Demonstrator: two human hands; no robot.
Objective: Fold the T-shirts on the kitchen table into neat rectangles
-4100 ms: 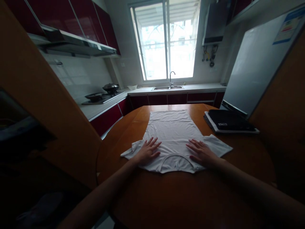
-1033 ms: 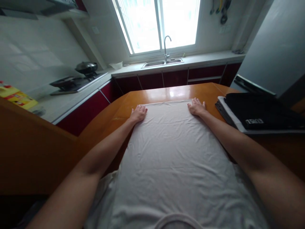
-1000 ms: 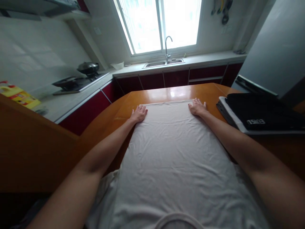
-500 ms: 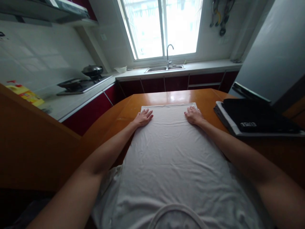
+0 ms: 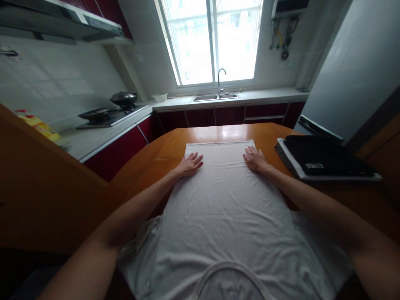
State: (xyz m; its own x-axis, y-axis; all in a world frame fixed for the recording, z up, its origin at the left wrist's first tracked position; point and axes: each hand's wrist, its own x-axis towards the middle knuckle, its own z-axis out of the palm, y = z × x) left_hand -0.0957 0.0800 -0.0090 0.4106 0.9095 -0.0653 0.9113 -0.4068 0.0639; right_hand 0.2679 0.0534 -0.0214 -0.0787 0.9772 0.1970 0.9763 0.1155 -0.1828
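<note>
A white T-shirt (image 5: 225,204) is spread over the wooden table (image 5: 156,162), its hem at the far end and its round neckline close to me. Small wrinkles run across the cloth, more of them towards the collar. My left hand (image 5: 189,164) lies flat on the shirt's left edge just below the hem, fingers apart. On the opposite edge, at about the same height, rests my right hand (image 5: 254,158), also with its fingers stretched out. Neither hand grips the fabric. Both sleeves fall towards the near sides, partly hidden by my forearms.
Folded dark and white clothes (image 5: 328,156) form a stack at the table's right. Beyond the table are a counter with a sink (image 5: 215,97) and a stove with a lidded wok (image 5: 124,99). A grey refrigerator (image 5: 346,75) stands on the right.
Both hands have slid slightly back from the hem towards me along the shirt's edges. The camera view has tilted up a little.
</note>
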